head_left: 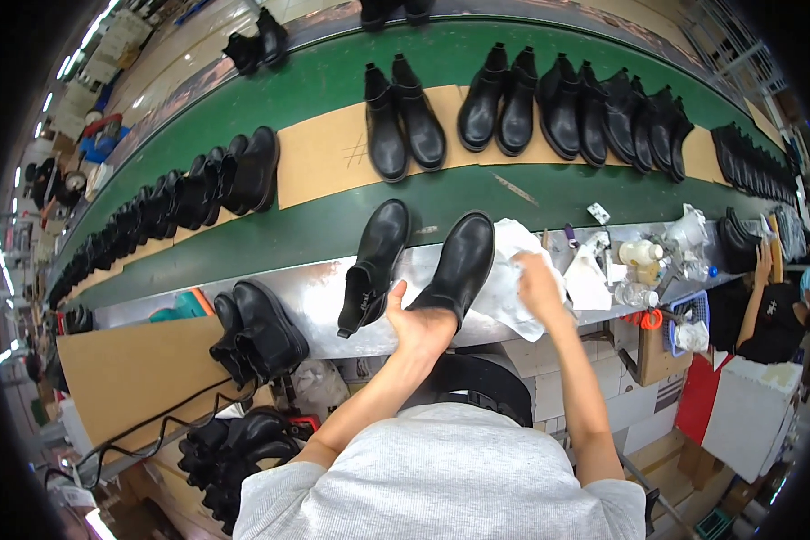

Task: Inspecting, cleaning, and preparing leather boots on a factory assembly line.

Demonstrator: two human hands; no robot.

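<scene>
A black ankle boot (463, 265) is tilted toe-up above the metal worktop, and my left hand (420, 331) grips it with fingers inside the shaft and thumb outside. Its mate, another black ankle boot (378, 256), lies on its side to the left, apart from my hand. Over on the right, my right hand (538, 286) is closed at a crumpled white cloth (504, 310), the fingers curled and partly hidden.
A green conveyor belt (315, 229) runs across, carrying rows of black boots (517, 99) on cardboard sheets (319, 162). Bottles (639, 254) and a blue basket (688, 315) stand right. More boots (259, 328) rest on cardboard at left. A co-worker's arm (758, 288) shows far right.
</scene>
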